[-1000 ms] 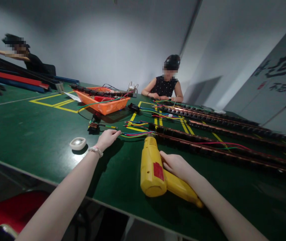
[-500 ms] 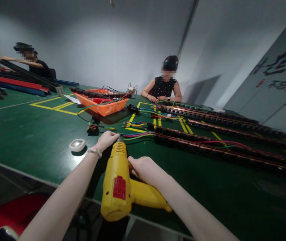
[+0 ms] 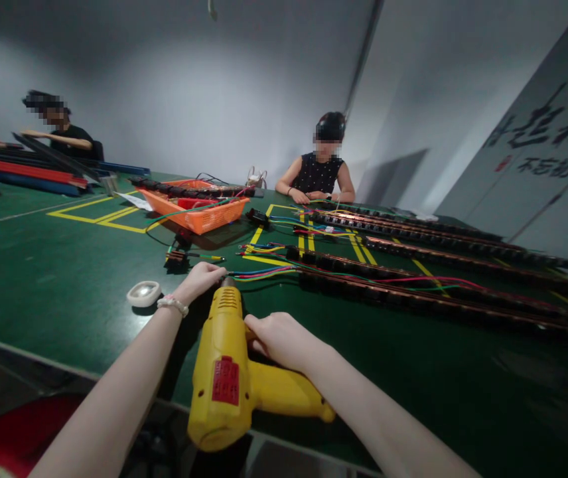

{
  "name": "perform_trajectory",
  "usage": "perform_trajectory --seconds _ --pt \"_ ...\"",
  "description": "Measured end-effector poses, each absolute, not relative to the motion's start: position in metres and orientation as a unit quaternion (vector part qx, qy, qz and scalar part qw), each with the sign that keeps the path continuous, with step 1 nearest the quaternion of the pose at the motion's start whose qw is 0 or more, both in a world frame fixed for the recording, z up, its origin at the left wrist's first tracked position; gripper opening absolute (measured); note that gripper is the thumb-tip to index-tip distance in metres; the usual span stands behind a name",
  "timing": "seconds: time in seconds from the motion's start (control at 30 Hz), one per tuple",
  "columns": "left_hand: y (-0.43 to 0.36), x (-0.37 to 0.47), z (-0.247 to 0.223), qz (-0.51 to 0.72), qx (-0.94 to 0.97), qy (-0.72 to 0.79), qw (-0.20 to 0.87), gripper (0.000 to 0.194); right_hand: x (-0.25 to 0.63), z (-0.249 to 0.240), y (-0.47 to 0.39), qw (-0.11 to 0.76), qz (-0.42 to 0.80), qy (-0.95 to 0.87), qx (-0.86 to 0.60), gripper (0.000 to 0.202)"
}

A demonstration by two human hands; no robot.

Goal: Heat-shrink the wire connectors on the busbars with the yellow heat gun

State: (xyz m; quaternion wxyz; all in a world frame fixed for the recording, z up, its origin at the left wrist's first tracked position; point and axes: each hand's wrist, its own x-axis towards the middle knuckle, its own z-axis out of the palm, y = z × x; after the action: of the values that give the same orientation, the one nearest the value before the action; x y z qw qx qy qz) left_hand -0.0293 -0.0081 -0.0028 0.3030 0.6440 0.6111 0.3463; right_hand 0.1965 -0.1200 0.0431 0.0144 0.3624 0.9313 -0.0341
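Centrally, our right hand grips a heat gun, its nozzle beside our left hand, which pinches wires; beyond both, a basket holds something red under a dark bar.

Smooth plastic, coppery metal
Yellow heat gun in the right hand: smooth plastic; beyond that hand, shiny coppery bars; beneath, glossy, smooth worktop.

On the table, I have the basket behind my left hand and the strips to its right. The gun, in my right hand, is before the wires.
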Motion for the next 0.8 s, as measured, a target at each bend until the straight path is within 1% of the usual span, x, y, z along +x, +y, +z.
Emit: perform_trajectory --seconds 0.3,0.6,0.8 --pt "-0.011 -0.028 -0.003 0.336 0.663 0.634 0.214 0.055 0.239 0.045 -0.116 0.027 -0.031 0.908 0.418 0.014" --pt "-0.015 -0.026 0.0 0.308 0.678 0.638 0.195 0.054 0.288 0.051 -0.118 0.028 -0.033 0.871 0.489 0.013" --pt "-0.015 -0.024 0.0 0.305 0.682 0.638 0.187 0.054 0.297 0.052 -0.122 0.029 -0.025 0.855 0.517 0.015"
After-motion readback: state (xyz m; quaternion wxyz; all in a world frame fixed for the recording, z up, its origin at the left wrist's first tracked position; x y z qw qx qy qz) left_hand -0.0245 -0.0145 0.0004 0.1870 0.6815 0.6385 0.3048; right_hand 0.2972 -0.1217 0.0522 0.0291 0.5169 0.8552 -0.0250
